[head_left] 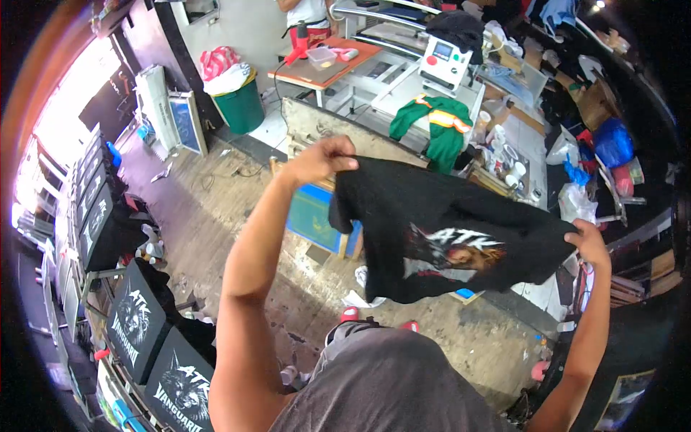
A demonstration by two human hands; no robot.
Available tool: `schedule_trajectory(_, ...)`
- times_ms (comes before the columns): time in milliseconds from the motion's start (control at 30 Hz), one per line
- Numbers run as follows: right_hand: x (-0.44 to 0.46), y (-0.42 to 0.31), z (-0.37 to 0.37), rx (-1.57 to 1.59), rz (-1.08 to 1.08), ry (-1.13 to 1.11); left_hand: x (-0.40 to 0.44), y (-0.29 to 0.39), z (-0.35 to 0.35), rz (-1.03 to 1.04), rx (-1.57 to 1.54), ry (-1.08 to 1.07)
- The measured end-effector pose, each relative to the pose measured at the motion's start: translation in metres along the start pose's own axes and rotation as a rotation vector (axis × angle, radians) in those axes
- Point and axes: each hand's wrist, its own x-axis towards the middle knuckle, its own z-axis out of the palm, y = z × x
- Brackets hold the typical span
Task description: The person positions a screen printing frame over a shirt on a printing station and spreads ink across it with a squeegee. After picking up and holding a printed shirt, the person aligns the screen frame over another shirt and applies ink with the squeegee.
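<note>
Head view: the worn floor (201, 205) runs from near to far, with a row of black shirts on boards along its left side. Two near ones (133, 317) show a legible "ATK VANGUARD" print; those farther off are too small to count. At the far side are one person (307, 11), cut off by the upper edge, one orange table (363, 52) and, right of it, one white press (439, 68).

One black shirt (403, 191) hangs spread in mid-air above the floor, its print facing near. The left hand (324, 160) pinches its left upper corner; the right hand (590, 243) grasps its right end. The shirt stands before one blue-framed screen (309, 219), hiding part of it.

One green bin (241, 108) sits far left; one green garment (410, 119) lies below the press. On the table are one red heat gun (296, 47) and one clear tub (322, 57). Two red slippers (350, 314) show near, beneath the shirt.
</note>
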Motion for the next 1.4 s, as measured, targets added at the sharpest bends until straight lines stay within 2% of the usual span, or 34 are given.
schedule_trajectory(33, 0.009, 0.0, 0.012, 0.008, -0.149, 0.09, -0.004, 0.0, -0.018, -0.015, 0.067, 0.007)
schedule_trajectory(100, 0.017, -0.025, 0.027, 0.112, -0.159, 0.124, -0.022, 0.02, -0.044, -0.104, 0.188, 0.035)
schedule_trajectory(133, 0.022, -0.035, 0.035, 0.224, -0.158, 0.168, -0.026, 0.018, -0.056, -0.065, 0.24, 0.091)
schedule_trajectory(200, 0.033, -0.047, 0.043, 0.191, -0.139, 0.147, -0.035, 0.018, -0.081, -0.057, 0.213, 0.131)
schedule_trajectory(267, 0.046, -0.056, 0.053, 0.192, -0.265, 0.073, -0.042, 0.022, -0.103, -0.167, 0.334, 0.164)
schedule_trajectory(333, 0.058, -0.066, 0.057, 0.324, -0.281, 0.017, -0.048, 0.025, -0.115, -0.131, 0.368, 0.205)
schedule_trajectory(433, 0.068, -0.088, 0.062, 0.291, -0.311, 0.016, -0.056, 0.024, -0.133, -0.051, 0.472, 0.259)
schedule_trajectory(500, 0.076, -0.099, 0.071, 0.502, -0.365, -0.011, -0.061, 0.031, -0.137, -0.155, 0.352, 0.356)
schedule_trajectory(600, 0.088, -0.097, 0.102, 0.399, -0.391, -0.085, -0.076, 0.014, -0.149, -0.265, 0.676, 0.368)
schedule_trajectory(700, 0.112, -0.089, 0.138, 0.471, -0.412, -0.092, -0.078, 0.014, -0.142, -0.353, 0.739, 0.414)
schedule_trajectory(733, 0.119, -0.089, 0.149, 0.452, -0.427, -0.082, -0.076, 0.01, -0.144, -0.348, 0.748, 0.41)
schedule_trajectory(833, 0.129, -0.11, 0.173, 0.473, -0.417, -0.053, -0.062, -0.003, -0.148, -0.425, 0.308, 0.661)
schedule_trajectory(867, 0.134, -0.117, 0.183, 0.474, -0.414, -0.046, -0.056, -0.017, -0.159, -0.419, 0.309, 0.655)
schedule_trajectory(933, 0.145, -0.127, 0.211, 0.46, -0.363, 0.042, -0.051, -0.068, -0.193, -0.205, 0.331, 0.696)
schedule_trajectory(1000, 0.162, -0.132, 0.241, 0.354, -0.468, 0.159, -0.04, -0.092, -0.221, -0.226, 0.442, 0.67)
schedule_trajectory(1067, 0.167, -0.152, 0.26, 0.416, -0.306, 0.096, -0.024, -0.095, -0.234, -0.192, 0.695, 0.674)
schedule_trajectory(1100, 0.169, -0.16, 0.269, 0.417, -0.292, 0.104, -0.02, -0.112, -0.255, -0.15, 0.618, 0.654)
schedule_trajectory(1133, 0.17, -0.167, 0.278, 0.495, -0.146, 0.103, -0.012, -0.115, -0.268, -0.013, 0.703, 0.654)
schedule_trajectory(1167, 0.174, -0.182, 0.283, 0.573, 0.001, 0.11, -0.005, -0.121, -0.288, -0.066, 0.564, 0.631)
schedule_trajectory(1200, 0.178, -0.197, 0.285, 0.574, 0.023, 0.126, 0.005, -0.128, -0.307, -0.123, 0.422, 0.603)
schedule_trajectory(1267, 0.184, -0.238, 0.282, 0.954, 0.301, 0.269, 0.033, -0.127, -0.332, -0.157, 0.34, 0.532)
schedule_trajectory(1300, 0.195, -0.25, 0.284, 0.985, 0.191, 0.419, 0.053, -0.121, -0.338, -0.165, 0.361, 0.529)
schedule_trajectory(1333, 0.21, -0.259, 0.28, 0.981, 0.209, 0.435, 0.076, -0.128, -0.352, -0.162, 0.352, 0.507)
schedule_trajectory(1400, 0.254, -0.266, 0.258, 0.712, 0.07, 0.635, 0.135, -0.141, -0.378, -0.108, 0.367, 0.518)
